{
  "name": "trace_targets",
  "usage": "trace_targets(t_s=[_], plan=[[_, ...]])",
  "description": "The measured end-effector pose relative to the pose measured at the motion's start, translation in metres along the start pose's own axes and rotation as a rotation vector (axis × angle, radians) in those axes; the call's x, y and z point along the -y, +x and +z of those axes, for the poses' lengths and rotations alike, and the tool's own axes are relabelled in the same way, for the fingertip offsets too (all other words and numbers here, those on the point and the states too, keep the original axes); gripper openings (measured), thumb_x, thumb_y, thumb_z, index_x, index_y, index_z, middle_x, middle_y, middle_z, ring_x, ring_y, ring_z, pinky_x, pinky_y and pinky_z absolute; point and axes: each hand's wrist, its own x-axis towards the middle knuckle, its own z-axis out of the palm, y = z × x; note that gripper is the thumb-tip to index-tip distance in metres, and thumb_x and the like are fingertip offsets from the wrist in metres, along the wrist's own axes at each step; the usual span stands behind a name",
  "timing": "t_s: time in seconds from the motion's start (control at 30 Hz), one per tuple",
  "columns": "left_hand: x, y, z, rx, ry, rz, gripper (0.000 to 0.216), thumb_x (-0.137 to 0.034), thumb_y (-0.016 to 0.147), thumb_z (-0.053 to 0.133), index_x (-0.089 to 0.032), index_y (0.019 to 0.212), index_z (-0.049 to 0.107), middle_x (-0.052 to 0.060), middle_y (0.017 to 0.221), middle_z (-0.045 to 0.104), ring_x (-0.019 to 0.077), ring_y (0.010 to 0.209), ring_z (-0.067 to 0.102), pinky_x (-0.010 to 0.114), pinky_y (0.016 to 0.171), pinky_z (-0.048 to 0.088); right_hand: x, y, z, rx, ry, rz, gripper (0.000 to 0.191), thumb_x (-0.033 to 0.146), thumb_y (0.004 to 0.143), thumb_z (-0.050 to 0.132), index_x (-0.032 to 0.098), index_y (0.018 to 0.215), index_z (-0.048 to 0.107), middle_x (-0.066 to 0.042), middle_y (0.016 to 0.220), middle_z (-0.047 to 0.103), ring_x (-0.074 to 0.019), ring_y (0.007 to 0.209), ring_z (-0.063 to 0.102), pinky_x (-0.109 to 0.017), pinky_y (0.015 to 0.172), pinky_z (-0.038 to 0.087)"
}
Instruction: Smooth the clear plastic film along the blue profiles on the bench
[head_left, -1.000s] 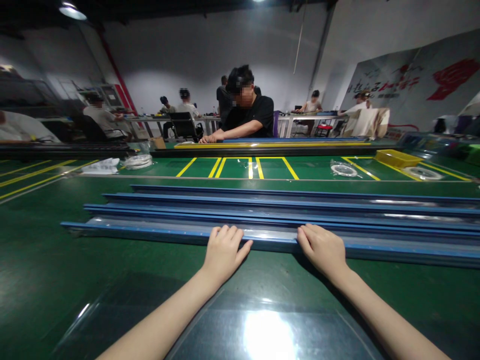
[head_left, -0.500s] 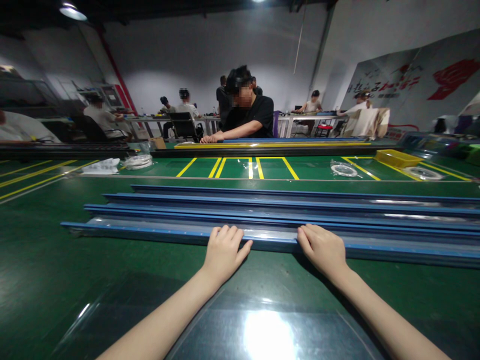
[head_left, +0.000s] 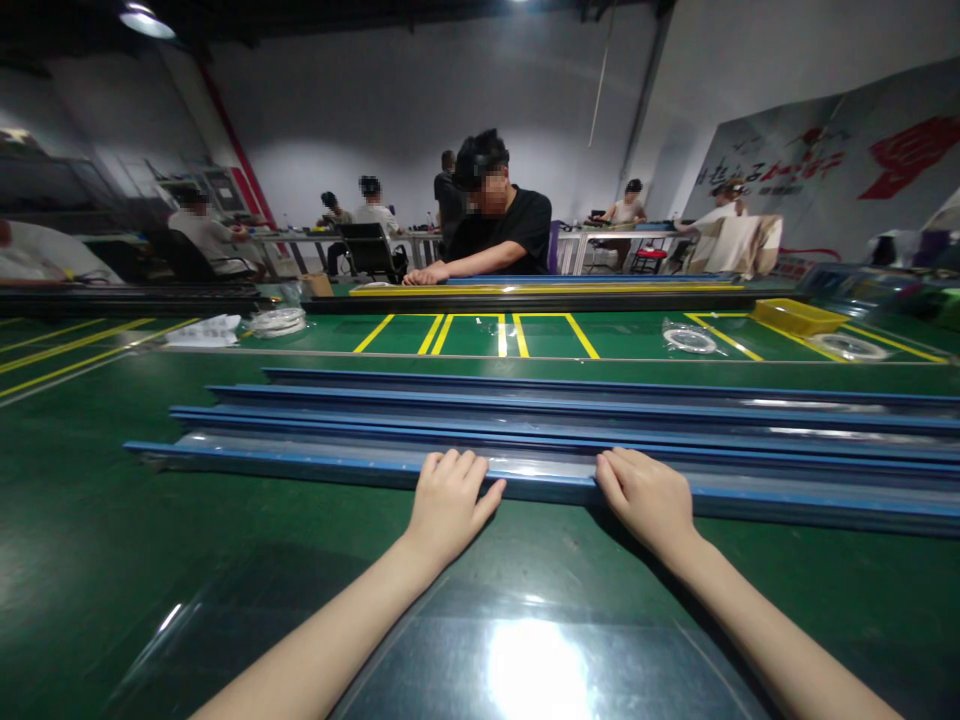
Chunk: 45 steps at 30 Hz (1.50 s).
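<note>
1. Green desk (head_left: 67,520), carrying everything below.
2. Long blue channel rails (head_left: 300,461), lying side by side across the desk, just ahead of both hands.
3. Clear plastic sheet (head_left: 420,660), beneath the forearms.
4. Yellow bin (head_left: 799,317), far right.
5. Left hand (head_left: 452,505), half-open, fingers bent over the nearest rail's front rim, thumb apart.
6. Right hand (head_left: 649,498), curled tighter on that rim; whether either hand grips, I cannot tell.

The blue rails (head_left: 825,510) run off the right edge, and both forearms (head_left: 337,630) are cut off at the bottom.
</note>
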Motion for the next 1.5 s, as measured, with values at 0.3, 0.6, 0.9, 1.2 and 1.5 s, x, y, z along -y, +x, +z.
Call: trace_targets(t_s=[0.3,0.6,0.9,1.2,1.5], plan=[[-0.0003,0.0002,0.0007,0.003,0.011,0.003,0.027,-0.037,0.084,0.037,-0.018,0.072,0.053,0.003,0.071,0.057,0.0182,0.072,0.047,0.033,0.066,0.029,0.0011,0.0026,-0.002,0.115,-0.019,0.048,0.038,0.028,0.085,0.031,0.018,0.058,0.055,-0.001,0.058,0.058,-0.0111,0.056,0.051,-0.024,0.05,0.022],[-0.0005,-0.0003,0.0009,-0.008,-0.035,-0.011,0.024,-0.035,0.084,0.039,-0.018,0.078,0.055,0.004,0.081,0.059,0.0182,0.076,0.049,0.033,0.068,0.031,0.002,0.0016,-0.0027,0.096,-0.01,0.036,0.039,0.027,0.085,0.03,0.018,0.057,0.055,-0.002,0.058,0.058,-0.0112,0.055,0.05,-0.024,0.05,0.022],[-0.001,0.0003,-0.0002,-0.001,-0.108,-0.034,0.022,-0.034,0.083,0.041,-0.019,0.088,0.056,0.005,0.105,0.058,0.0193,0.089,0.05,0.034,0.072,0.033,0.0004,0.0015,-0.0017,0.057,-0.025,0.013,0.039,0.027,0.085,0.032,0.018,0.055,0.054,-0.001,0.055,0.057,-0.0109,0.052,0.049,-0.024,0.049,0.022],[-0.0008,-0.0004,0.0012,-0.009,-0.097,-0.037,0.023,-0.035,0.083,0.041,-0.019,0.087,0.057,0.006,0.105,0.058,0.0203,0.088,0.051,0.035,0.072,0.033,0.0009,0.0008,-0.0017,0.041,-0.011,0.016,0.04,0.027,0.085,0.031,0.018,0.053,0.054,-0.002,0.055,0.057,-0.0106,0.051,0.048,-0.024,0.05,0.022],[0.0,-0.0004,0.0018,-0.004,-0.067,-0.03,0.025,-0.035,0.083,0.04,-0.018,0.086,0.057,0.005,0.106,0.059,0.0206,0.088,0.051,0.036,0.072,0.034,0.001,0.0009,-0.0017,0.045,-0.025,0.007,0.039,0.026,0.085,0.032,0.018,0.054,0.053,-0.001,0.055,0.057,-0.011,0.053,0.05,-0.024,0.05,0.022]])
